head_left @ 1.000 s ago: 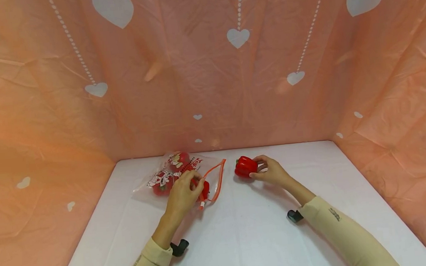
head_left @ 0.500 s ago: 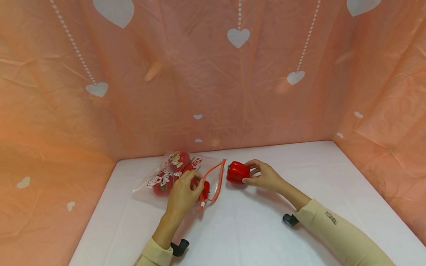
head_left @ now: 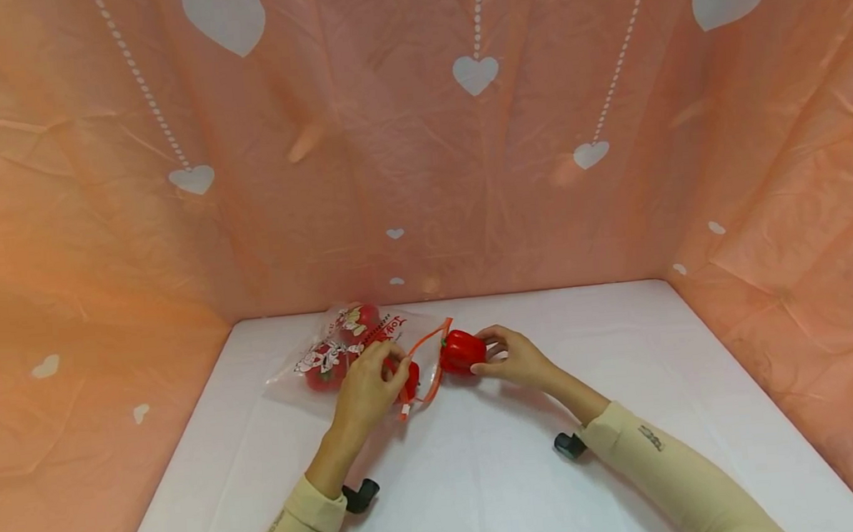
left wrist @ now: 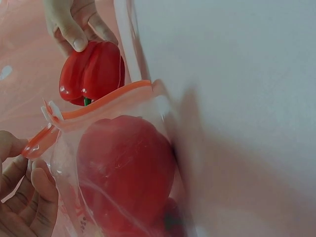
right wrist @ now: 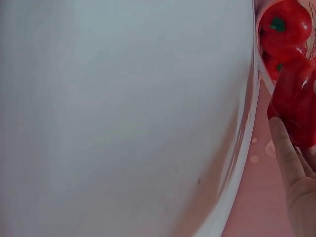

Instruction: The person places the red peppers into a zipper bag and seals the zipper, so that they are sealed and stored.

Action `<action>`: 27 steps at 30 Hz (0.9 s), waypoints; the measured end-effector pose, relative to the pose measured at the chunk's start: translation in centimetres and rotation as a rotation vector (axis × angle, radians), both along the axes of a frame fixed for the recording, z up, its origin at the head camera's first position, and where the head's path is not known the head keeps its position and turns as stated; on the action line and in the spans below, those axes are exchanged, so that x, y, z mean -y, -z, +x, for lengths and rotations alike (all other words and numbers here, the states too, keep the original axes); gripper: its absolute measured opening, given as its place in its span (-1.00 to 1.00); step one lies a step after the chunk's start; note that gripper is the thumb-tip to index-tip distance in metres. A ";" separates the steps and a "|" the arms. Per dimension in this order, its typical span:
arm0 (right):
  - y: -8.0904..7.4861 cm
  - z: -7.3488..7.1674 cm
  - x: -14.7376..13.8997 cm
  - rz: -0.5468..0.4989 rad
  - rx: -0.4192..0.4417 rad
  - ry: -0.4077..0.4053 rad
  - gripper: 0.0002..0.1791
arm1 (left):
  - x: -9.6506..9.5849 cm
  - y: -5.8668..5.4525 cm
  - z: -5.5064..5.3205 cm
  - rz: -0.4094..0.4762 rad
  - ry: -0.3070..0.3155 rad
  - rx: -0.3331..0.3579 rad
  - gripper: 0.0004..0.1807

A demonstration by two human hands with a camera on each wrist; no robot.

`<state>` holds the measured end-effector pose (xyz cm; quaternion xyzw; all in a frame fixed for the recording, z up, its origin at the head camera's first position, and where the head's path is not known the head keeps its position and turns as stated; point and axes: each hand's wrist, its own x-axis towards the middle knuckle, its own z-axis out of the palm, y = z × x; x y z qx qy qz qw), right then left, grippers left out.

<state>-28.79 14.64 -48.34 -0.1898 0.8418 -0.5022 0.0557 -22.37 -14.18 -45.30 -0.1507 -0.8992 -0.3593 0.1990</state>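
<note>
A clear zip bag (head_left: pixel 293 381) with an orange zip edge and printed figures lies on the left of the table, several red bell peppers inside it. My left hand (head_left: pixel 367 392) pinches the orange edge (left wrist: pixel 37 143) between thumb and finger, holding the mouth apart. In my right hand (head_left: pixel 517 359) is another red bell pepper (head_left: pixel 463 352), gripped by the thumb and fingertips at its blunt end. Its green stem (left wrist: pixel 87 101) points toward the bag's mouth, and the pepper overlaps the orange rim in the head view. One bagged pepper (left wrist: pixel 126 168) shows large just inside the opening.
A white-covered table (head_left: pixel 518 476) spreads out below both hands. Orange sheeting with white hearts (head_left: pixel 477 74) closes off the back and both sides. Each wrist carries a small black camera, such as the one by the left sleeve (head_left: pixel 289 527).
My right hand has carried the pepper leftward and slightly nearer, from apart from the bag to right at its mouth. The left hand and the bag have stayed in place.
</note>
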 end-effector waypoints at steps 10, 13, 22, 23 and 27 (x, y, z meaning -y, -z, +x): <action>0.0 0.3 1.7 0.030 0.014 -0.002 -0.39 | 0.1 0.1 -0.1 0.008 -0.004 0.017 -0.93; 0.0 0.2 2.1 0.036 -0.007 -0.007 -0.39 | 0.1 0.1 -0.1 0.008 -0.007 0.018 -0.93; -0.2 0.1 3.5 0.061 0.034 0.053 -0.41 | 0.2 0.0 0.0 0.020 -0.006 0.041 -0.94; -0.1 0.1 3.7 0.061 0.039 0.059 -0.41 | 0.2 0.0 0.0 0.019 -0.006 0.039 -0.94; 0.0 -0.1 4.2 0.057 0.057 0.073 -0.43 | 0.2 0.0 -0.1 0.019 -0.005 0.035 -0.92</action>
